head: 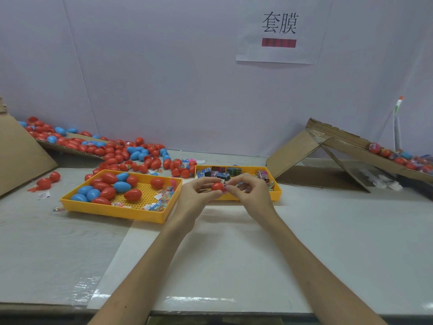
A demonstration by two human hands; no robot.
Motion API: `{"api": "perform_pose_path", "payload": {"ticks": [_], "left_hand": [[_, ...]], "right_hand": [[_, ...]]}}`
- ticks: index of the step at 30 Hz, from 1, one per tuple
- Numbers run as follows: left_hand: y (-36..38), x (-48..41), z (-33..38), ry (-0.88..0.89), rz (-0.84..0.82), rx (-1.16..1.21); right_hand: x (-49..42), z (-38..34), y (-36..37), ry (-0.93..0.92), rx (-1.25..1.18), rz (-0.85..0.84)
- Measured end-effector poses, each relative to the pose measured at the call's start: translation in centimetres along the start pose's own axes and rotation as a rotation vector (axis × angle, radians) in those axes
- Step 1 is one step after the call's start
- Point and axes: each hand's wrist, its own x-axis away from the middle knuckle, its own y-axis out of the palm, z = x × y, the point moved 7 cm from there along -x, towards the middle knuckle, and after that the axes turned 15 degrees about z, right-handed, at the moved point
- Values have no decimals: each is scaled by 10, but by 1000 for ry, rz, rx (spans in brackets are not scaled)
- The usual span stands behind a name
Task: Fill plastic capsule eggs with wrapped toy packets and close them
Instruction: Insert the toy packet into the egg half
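White tabletop (328, 231) stretched to a lilac wall (164, 78), with 2 yellow trays side by side so stock sat within reach: the left tray (117, 213) held loose eggs (109, 178), the right tray (277, 192) wrapped packets (221, 174). Near the right tray's front edge, the left hand (199, 192) gripped a red egg (217, 186) to steady it, while the right hand (249, 192) pinched what looked like a small packet (225, 189) against it, likely stuffing it in.

Pale lilac wall (164, 78) in soft even light, white paper sign (278, 52) high on it (two black characters, red bar below), pale worktop (234, 254), folded cardboard (293, 151) propped at right
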Motion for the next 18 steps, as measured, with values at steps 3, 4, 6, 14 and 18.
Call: {"api": "perform_pose_path", "payload": {"ticks": [3,4,6,14,18], "left_hand": [[0,1,1,2,3,7],[-1,1,1,5,7,4],[-2,1,2,14,19,-12],[-5,2,1,24,77,-95],[-5,2,-1,24,94,-148]], "right_hand": [[0,0,0,4,-12,-2],[0,0,0,4,-13,-2],[0,0,0,0,-10,-3],[2,2,2,-62,71,-7],[4,0,4,-116,120,-14]]}}
